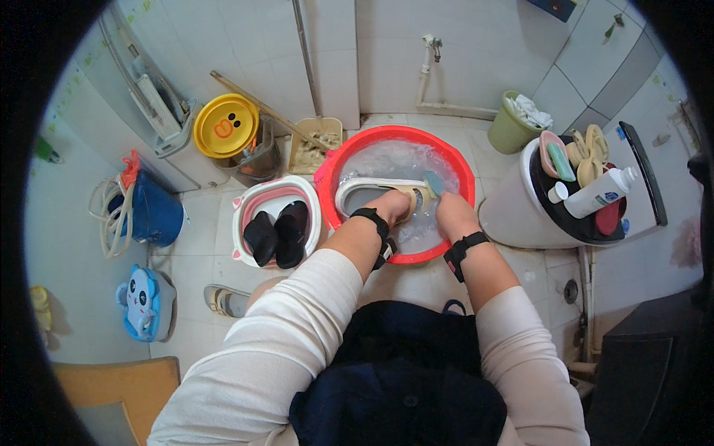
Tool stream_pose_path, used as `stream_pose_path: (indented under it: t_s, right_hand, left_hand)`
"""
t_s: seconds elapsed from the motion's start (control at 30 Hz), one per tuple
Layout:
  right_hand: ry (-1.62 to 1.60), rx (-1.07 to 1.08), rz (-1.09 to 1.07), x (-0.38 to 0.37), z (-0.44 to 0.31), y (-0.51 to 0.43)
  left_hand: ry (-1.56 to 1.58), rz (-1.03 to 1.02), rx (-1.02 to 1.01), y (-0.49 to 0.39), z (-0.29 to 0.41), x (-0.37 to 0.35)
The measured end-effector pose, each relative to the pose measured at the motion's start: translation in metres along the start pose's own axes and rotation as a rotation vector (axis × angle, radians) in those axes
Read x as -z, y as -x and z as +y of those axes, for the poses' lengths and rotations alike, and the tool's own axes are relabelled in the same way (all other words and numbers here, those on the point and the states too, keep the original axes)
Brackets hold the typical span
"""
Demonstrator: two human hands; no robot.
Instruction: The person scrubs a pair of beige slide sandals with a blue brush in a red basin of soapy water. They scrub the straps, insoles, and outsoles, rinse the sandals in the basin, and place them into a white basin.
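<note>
Soapy water fills a red plastic basin (396,131) on the tiled floor in front of me. A light-coloured sandal (357,187) with beige straps lies over the water, its heel end to the left. My left hand (395,205) is closed on the sandal's strap area from the near side. In my right hand (454,212) is a cleaning brush with a blue-grey head (433,183), its head against the toe end of the sandal. The grip of my right fingers is partly hidden by the back of the hand.
A white-and-pink basin (238,223) with black slippers stands left of the red one. Further left are a blue bucket (162,209) and another sandal (226,301). At the right, a toilet lid (549,203) bears a white bottle (597,195) and a soap dish. Behind is a green bin (505,131).
</note>
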State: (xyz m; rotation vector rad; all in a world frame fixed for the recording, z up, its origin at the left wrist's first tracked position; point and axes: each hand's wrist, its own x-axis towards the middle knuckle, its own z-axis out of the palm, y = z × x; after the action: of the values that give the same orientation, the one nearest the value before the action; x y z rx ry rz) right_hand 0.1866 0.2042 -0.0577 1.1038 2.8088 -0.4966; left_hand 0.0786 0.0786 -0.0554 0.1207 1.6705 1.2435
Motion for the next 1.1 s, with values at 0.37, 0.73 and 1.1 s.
stream_pose_path:
  t_s: [0.37,0.73,1.1]
  right_hand:
    - [-0.12,0.221,-0.023,0.007,0.003,0.007]
    - [-0.268,0.198,-0.055,0.002,0.017,0.008]
    - [-0.129,0.173,-0.034,0.001,0.012,0.007]
  left_hand:
    - [-0.145,-0.031,-0.071,-0.077,-0.03,0.019]
    - [-0.247,0.098,-0.294,-0.088,-0.035,0.022]
    - [0.108,0.053,-0.09,-0.064,-0.023,0.009]
